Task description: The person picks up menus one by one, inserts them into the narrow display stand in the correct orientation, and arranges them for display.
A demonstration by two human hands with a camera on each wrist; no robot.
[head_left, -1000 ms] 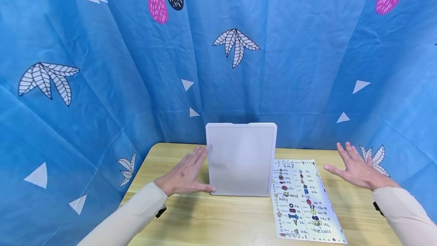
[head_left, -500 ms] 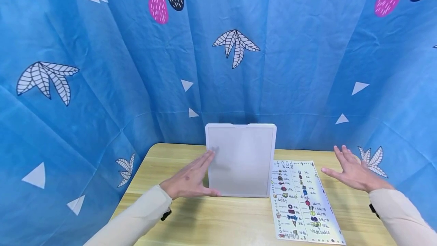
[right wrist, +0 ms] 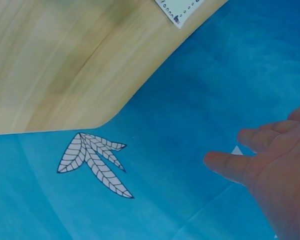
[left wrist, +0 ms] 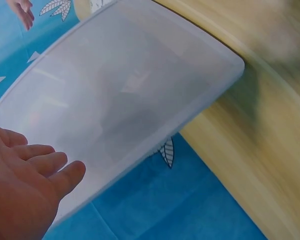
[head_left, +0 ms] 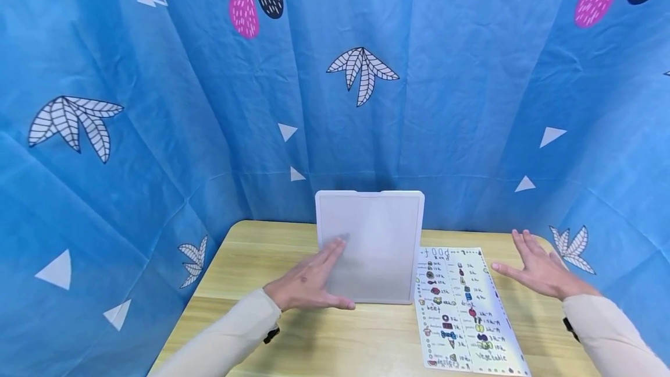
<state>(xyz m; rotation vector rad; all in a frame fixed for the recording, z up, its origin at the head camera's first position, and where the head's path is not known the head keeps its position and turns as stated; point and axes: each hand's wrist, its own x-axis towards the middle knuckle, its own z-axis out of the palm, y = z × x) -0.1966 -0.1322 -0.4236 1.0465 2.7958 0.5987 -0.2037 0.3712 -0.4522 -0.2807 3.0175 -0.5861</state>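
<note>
A pale, whitish panel [head_left: 379, 249] with a light rim and a shallow notch in its top edge is standing up on the wood-grained surface [head_left: 366, 348], around the middle and toward the far side. The left hand [head_left: 311, 281] is reaching in from the near left and hovering in front of the panel's left part, its fingers stretching out and its thumb spreading wide below them; it is gripping nothing, and whether the fingertips are touching the panel I cannot tell. The right hand [head_left: 544, 269] is hanging toward the far right, well apart from the panel, its fingers extending, its thumb pointing left and its grasp staying wide, holding nothing. A white paper sheet [head_left: 466, 313] is lying on the surface between the panel and the right hand, stretching toward the near side and bearing small coloured drawings, handwritten numbers and words such as "food", "drink", "beef" and "vegetable". Its far left corner is meeting the panel's right edge in the head view, though actual contact is not showing clearly. Pale sleeves [head_left: 225, 330] are covering both forearms, and a dark item [head_left: 271, 335] is sitting under the left wrist. Blue cloth [head_left: 445, 103] is hanging behind and at both sides, carrying white leaves, triangles and pink and black drop shapes.
</note>
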